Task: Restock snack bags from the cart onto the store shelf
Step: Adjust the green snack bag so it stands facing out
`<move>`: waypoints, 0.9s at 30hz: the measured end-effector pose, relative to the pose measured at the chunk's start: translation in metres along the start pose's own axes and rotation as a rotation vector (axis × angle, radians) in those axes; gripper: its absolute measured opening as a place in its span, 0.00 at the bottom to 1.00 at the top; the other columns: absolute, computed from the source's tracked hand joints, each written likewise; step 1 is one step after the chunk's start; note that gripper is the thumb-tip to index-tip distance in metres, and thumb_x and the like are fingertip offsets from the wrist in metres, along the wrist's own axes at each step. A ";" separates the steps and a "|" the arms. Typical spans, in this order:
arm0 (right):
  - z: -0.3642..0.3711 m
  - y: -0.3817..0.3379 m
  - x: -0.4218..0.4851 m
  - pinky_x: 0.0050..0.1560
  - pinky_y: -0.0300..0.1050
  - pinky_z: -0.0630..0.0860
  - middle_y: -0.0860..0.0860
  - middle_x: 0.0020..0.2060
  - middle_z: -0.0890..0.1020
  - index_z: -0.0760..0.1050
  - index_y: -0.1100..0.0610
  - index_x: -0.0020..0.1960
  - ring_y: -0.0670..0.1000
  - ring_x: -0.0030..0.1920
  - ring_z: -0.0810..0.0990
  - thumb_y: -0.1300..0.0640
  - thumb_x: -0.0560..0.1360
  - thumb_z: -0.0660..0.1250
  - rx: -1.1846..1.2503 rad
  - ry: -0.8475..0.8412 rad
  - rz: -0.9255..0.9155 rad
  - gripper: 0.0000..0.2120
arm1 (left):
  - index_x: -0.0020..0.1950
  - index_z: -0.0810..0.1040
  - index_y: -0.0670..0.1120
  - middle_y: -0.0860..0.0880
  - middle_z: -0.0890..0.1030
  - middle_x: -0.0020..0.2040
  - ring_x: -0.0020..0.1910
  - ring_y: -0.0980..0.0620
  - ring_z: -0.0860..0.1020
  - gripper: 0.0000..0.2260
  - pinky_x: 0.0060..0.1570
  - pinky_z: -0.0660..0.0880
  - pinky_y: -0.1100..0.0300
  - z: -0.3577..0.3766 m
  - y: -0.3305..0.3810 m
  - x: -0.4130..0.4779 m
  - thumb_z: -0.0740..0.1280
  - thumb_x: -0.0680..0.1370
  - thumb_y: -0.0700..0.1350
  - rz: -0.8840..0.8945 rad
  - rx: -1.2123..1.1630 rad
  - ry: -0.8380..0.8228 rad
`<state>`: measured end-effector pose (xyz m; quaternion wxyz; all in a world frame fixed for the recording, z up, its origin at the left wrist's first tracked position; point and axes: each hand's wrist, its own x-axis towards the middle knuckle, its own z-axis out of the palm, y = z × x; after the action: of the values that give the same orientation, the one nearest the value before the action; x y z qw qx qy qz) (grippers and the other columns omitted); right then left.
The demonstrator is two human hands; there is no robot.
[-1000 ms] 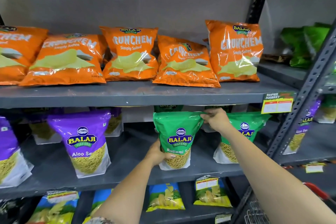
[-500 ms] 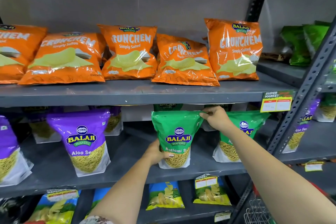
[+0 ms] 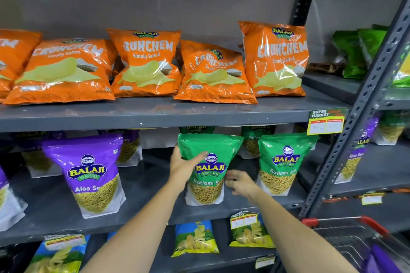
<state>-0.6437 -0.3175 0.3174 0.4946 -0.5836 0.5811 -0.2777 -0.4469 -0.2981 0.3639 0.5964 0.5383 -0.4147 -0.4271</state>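
— What is seen at the centre of the frame?

— A green Ratlami Sev bag [image 3: 207, 168] is stood upright on the middle shelf [image 3: 142, 208], just left of a second green bag [image 3: 282, 163] of the same kind.

— How is it touched?

— The left hand [image 3: 185, 167] is laid flat against the bag's left side and front, fingers spread, the thumb hidden behind the edge. Nothing is pinched by it.

— And the other hand?

— The right hand [image 3: 240, 184] is held loosely open at the bag's lower right edge, in the gap between the two green bags. Whether the bag is actually touched by it cannot be told; the hand is blurred.

— What else is shown?

— A purple Aloo Sev bag [image 3: 92, 175] is stood at the left of the same shelf. Orange Crunchem bags [image 3: 146, 62] are lined along the upper shelf [image 3: 155, 115], and a yellow price tag [image 3: 326, 123] is hung at its right end. Blue and yellow chip bags [image 3: 195, 238] are seen on the lower shelf. The cart [image 3: 350, 235], with a red rim, is seen at the lower right of the frame, something purple lying in it.
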 end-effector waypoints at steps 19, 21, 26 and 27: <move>0.002 0.000 0.031 0.42 0.33 0.74 0.48 0.53 0.83 0.78 0.56 0.60 0.42 0.51 0.80 0.64 0.76 0.65 0.359 0.139 -0.204 0.14 | 0.50 0.82 0.46 0.47 0.85 0.50 0.42 0.56 0.84 0.06 0.37 0.78 0.66 -0.007 0.013 0.015 0.72 0.75 0.44 -0.055 -0.135 -0.042; 0.000 0.001 0.034 0.45 0.36 0.75 0.52 0.52 0.84 0.80 0.59 0.56 0.47 0.51 0.81 0.63 0.76 0.66 0.319 0.172 -0.226 0.11 | 0.51 0.81 0.46 0.46 0.85 0.52 0.44 0.53 0.84 0.06 0.42 0.79 0.62 -0.010 0.011 0.017 0.72 0.75 0.44 -0.047 -0.137 -0.046; -0.003 0.004 0.034 0.44 0.42 0.76 0.53 0.41 0.84 0.81 0.62 0.49 0.42 0.39 0.81 0.67 0.73 0.68 0.236 0.197 -0.286 0.07 | 0.53 0.82 0.48 0.46 0.85 0.56 0.54 0.47 0.83 0.08 0.59 0.77 0.50 -0.011 0.009 0.022 0.72 0.75 0.46 -0.064 -0.111 -0.094; -0.003 0.004 0.034 0.49 0.46 0.78 0.55 0.45 0.84 0.81 0.60 0.50 0.48 0.45 0.82 0.67 0.72 0.69 0.275 0.171 -0.282 0.08 | 0.52 0.82 0.48 0.46 0.85 0.55 0.55 0.47 0.83 0.07 0.61 0.77 0.49 -0.012 0.009 0.023 0.72 0.75 0.46 -0.066 -0.109 -0.102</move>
<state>-0.6420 -0.3499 0.3061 0.4748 -0.5602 0.4903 -0.4694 -0.4280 -0.3158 0.3728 0.5886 0.4961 -0.4028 -0.4952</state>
